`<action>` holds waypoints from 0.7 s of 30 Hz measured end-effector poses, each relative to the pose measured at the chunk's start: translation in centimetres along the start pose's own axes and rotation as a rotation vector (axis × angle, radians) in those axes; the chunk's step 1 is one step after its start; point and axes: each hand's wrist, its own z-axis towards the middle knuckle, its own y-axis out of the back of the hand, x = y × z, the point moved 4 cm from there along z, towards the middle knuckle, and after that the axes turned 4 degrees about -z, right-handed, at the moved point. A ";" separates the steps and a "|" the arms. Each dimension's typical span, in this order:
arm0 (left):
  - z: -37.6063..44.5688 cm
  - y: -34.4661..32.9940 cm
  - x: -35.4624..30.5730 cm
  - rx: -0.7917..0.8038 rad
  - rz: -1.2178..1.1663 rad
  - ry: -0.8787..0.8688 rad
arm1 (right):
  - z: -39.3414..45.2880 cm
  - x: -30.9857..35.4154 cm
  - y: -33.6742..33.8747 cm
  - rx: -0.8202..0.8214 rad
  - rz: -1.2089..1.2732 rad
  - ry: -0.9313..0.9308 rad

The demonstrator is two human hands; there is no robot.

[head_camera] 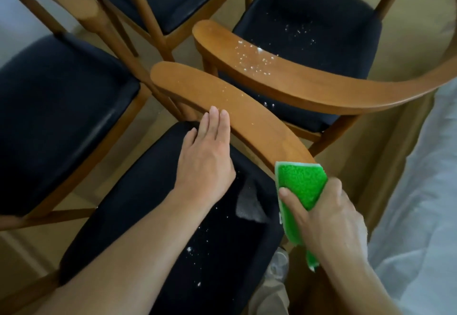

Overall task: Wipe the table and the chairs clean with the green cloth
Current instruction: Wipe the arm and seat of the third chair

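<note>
You're working the near chair's curved wooden armrest (232, 114). Your right hand (329, 218) is clenching the green cloth (300, 186), thumb across its front, fingers wrapped behind, w/ the cloth's top end pressed onto the armrest's near end. Folding it into a thick pad like that is giving you a firm flat face to drag along the rail, and the loose tail is hanging below the grip.

Your left hand (207, 156) is lying flat, fingers straight and together, holding nothing. Its fingertips are touching the rail's inner edge, up-left of the cloth grip, prob. bracing the chair so it isn't shifting under the wipe. It could also be blocking crumbs from falling inward; can't tell which.

White specks (230, 89) are sitting on the rail ahead of the cloth, beyond the left fingertips, so that stretch looks unwiped. More crumbs (197, 248) are lying on the dark seat (153, 228), left of and below the cloth grip.

The far chair's armrest (284, 67), further ahead of the grip, is carrying a denser scatter (254, 60), w/ more on its seat (309, 17). No counter is in view. Judging by this, chairs are far from done.
</note>
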 end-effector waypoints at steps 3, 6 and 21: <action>0.1 0.0 0.5 0.001 -0.019 -0.018 | 2.7 4.4 0.7 -0.167 -0.104 0.137; 0.3 0.2 0.9 -0.025 -0.077 -0.076 | 5.6 10.4 0.5 -0.221 -0.104 0.282; 5.4 2.5 8.8 -0.131 -0.185 0.319 | 4.8 14.4 -1.4 -0.147 -0.249 0.524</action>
